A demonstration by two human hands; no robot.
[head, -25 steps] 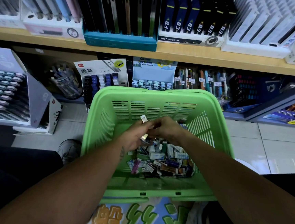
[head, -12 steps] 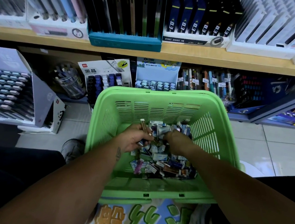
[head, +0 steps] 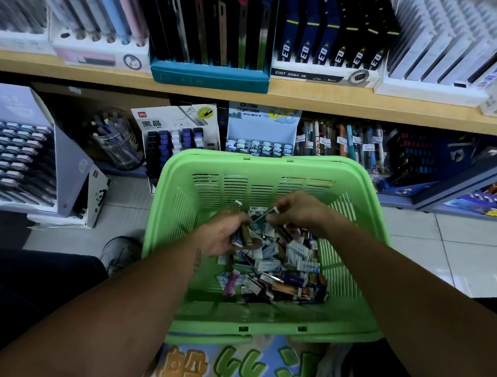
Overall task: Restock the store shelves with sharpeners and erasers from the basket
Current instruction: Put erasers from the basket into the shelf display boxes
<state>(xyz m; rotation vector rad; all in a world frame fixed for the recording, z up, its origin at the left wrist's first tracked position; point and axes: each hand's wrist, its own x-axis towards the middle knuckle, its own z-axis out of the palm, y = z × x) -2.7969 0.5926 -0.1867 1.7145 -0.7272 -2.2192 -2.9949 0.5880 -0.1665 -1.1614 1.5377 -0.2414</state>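
Now right hand [head: 297, 212] is up off the pile, pinching a teal eraser [head: 262, 218]; left hand [head: 222, 234] still grips several pcs over the basket [head: 369, 199].

A wooden shelf [head: 309, 99] is seen across the upper frame, and boxed pens are stood on it, among them a teal display tray [head: 209, 75]. Below, a tiled floor [head: 461, 252] is shown; a lilac display box [head: 19, 150] is set on it at the left.
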